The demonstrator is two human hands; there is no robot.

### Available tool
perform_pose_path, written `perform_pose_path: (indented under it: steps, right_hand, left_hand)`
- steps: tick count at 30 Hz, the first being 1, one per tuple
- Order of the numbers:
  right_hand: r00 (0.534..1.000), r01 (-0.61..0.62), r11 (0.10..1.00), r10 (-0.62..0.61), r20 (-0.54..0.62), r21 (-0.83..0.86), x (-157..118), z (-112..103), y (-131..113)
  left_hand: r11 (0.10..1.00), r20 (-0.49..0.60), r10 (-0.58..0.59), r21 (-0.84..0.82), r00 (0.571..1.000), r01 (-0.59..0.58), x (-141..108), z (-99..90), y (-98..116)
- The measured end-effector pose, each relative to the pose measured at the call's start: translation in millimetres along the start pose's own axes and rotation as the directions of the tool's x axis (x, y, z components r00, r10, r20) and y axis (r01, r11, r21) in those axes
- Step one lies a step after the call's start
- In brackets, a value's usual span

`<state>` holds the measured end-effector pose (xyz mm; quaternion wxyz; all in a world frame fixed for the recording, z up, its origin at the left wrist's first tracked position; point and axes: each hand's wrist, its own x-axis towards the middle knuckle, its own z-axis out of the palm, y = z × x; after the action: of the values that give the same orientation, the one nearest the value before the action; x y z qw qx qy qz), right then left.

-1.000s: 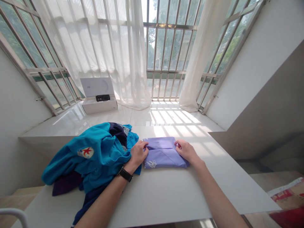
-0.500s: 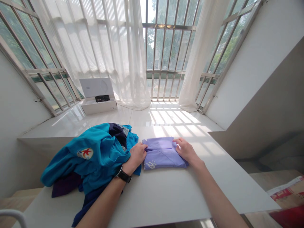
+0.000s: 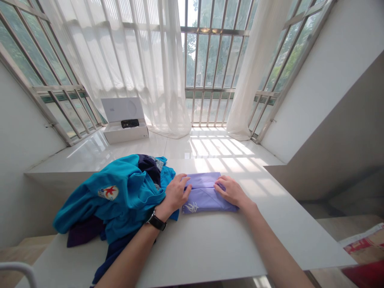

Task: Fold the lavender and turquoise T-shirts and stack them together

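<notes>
A lavender cloth (image 3: 207,200), folded into a flat rectangle with a white print at its lower left corner, lies on the white table (image 3: 240,244). My left hand (image 3: 177,192), with a black watch on the wrist, rests on the cloth's left edge, its fingers apart. On the right part of the cloth lies my right hand (image 3: 231,191), fingers spread and slightly bent, touching the fabric. Neither hand grips it. Just left of my left hand is a loose heap of teal and dark blue clothes (image 3: 126,192) with a round red-star badge.
An open white box (image 3: 127,135) holding a black device (image 3: 130,123) stands on the window ledge at the back left. Behind it hang sheer white curtains (image 3: 162,72) before barred windows. A red patterned item (image 3: 366,244) is at the far right.
My left hand has let go of the cloth's left edge and opened over it. The fingers of my right hand have moved left and down onto the fabric.
</notes>
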<state>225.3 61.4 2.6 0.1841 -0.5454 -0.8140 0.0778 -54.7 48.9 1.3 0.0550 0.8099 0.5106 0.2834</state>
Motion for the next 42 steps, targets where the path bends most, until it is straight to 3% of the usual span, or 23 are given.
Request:
perform_pose_path:
  steps: [4, 8, 12, 19, 22, 25, 27, 34, 42]
  right_hand:
    - [1.000, -0.018, 0.998, 0.018, -0.004, -0.057, 1, 2, -4]
    - [0.997, 0.033, 0.994, -0.040, -0.068, -0.102, 4, 14, -13]
    - [0.994, 0.107, 0.991, -0.109, -0.013, -0.080, 7, 31, -15]
    - [0.991, -0.089, 0.974, 0.108, 0.083, -0.208, 8, 37, 6]
    - [0.990, -0.100, 0.975, 0.117, 0.076, -0.197, 8, 36, 11]
    - [0.991, -0.105, 0.978, 0.117, 0.058, -0.178, 9, 38, 12]
    - [0.992, -0.110, 0.979, 0.120, 0.049, -0.169, 10, 39, 12]
    - [0.989, -0.142, 0.977, 0.146, 0.015, -0.162, 11, 36, 8]
    - [0.990, -0.139, 0.988, 0.137, -0.034, -0.073, 9, 27, 11]
  left_hand:
    - [0.988, 0.116, 0.152, 0.006, 0.981, -0.154, -7, 13.4, 2]
    - [0.989, 0.142, 0.144, 0.017, 0.979, -0.148, -10, 21.9, -1]
    - [0.991, 0.097, 0.134, 0.010, 0.986, -0.136, -7, 21.6, 0]
    - [0.993, 0.082, 0.118, 0.008, 0.990, -0.119, -1, 15.6, -1]
    - [0.976, 0.086, 0.214, 0.032, 0.973, -0.217, -1, 8.9, 6]
    - [0.930, 0.097, 0.367, -0.012, 0.925, -0.368, -5, 1.8, 20]
    - [0.915, 0.122, 0.403, -0.030, 0.907, -0.403, -10, 1.5, 29]
    - [0.939, 0.247, 0.315, 0.060, 0.916, -0.338, -20, 18.0, 35]
    - [0.928, 0.263, 0.303, 0.137, 0.916, -0.347, -16, 14.6, 42]
